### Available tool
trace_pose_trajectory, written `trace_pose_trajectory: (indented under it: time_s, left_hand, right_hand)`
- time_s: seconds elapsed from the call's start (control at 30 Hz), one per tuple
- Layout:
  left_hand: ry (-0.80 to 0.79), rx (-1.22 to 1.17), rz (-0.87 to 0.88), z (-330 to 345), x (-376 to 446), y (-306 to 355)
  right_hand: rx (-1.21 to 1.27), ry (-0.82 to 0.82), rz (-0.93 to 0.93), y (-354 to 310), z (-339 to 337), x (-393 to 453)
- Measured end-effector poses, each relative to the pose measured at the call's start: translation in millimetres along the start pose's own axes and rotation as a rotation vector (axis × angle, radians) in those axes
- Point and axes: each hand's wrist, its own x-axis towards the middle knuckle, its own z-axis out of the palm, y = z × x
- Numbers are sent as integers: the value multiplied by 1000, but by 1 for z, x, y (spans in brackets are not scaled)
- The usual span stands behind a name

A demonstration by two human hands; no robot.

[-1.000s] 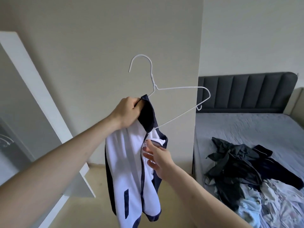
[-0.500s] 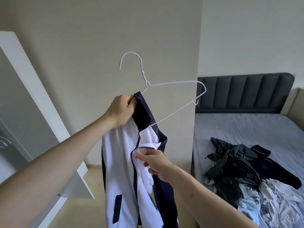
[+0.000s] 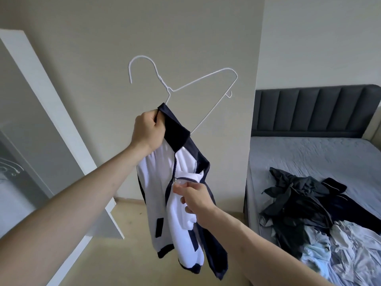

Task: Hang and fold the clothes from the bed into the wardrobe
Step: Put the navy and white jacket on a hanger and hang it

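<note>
Since earlier frame, thin white wire hanger [image 3: 203, 93] was tilted, free shoulder raised up-right of left hand [image 3: 147, 131], which clenched collar of white-and-navy zip jacket [image 3: 175, 182]; right hand [image 3: 193, 198], nearer, pinched zipper edge below.

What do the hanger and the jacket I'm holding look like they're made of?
Hanger: thin wire, seemingly metal with a matte white coating; twisted neck. Jacket: soft knit-like fabric, white body with navy collar and trim, limp folds, metal-looking zipper; exact fibre unclear.
</note>
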Motion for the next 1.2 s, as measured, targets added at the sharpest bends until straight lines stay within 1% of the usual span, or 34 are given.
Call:
trace_pose_trajectory:
  time_s: [0.1,0.2,0.3,0.33,0.4,0.47,0.53,0.6,0.7,0.83,0.93,0.97,1.07,1.17,1.2]
  left_hand:
    - [-2,0,22,-1,2,8]
    - [31,-37,-28,-2,1,13]
    - [114,-68,-102,-12,5,6]
    - [117,-69,-102,-17,9,4]
    - [70,-35,-73,-26,16,6]
    - [79,-40,-82,-31,19,6]
    - [107,-97,-109,-33,17,6]
    - [87,-144,-119,-33,14,4]
    - [9,-169,-117,-26,7,5]
    - [-11,-187,-110,-21,0,13]
    - [35,-247,-140,-30,5,15]
    - [20,-229,-127,-34,6,14]
    - [-100,-80,-29,-42,7,12]
    - [-173,-79,13,-46,5,12]
    - [-198,-83,25,-49,5,13]
  right_hand:
    - [-45,-35,-40,-3,10,1]
    - [-72,25,-69,-5,9,8]
    - [-210,21,-6,18,4,8]
    - [-208,-2,18,30,3,5]
    - [-172,-45,33,41,5,-1]
    - [-173,-67,58,39,5,0]
    - [-182,-91,82,31,1,2]
    - [-278,-109,92,27,0,3]
    - [-406,-149,150,31,3,2]
    - [-336,-185,273,38,10,2]
    - [-237,-181,372,48,-3,-1]
    - [-201,-196,373,53,-6,-4]
    - [-135,-230,290,49,-16,-5]
    - [-18,-277,262,36,-35,3]
    - [22,-263,275,32,-41,8]
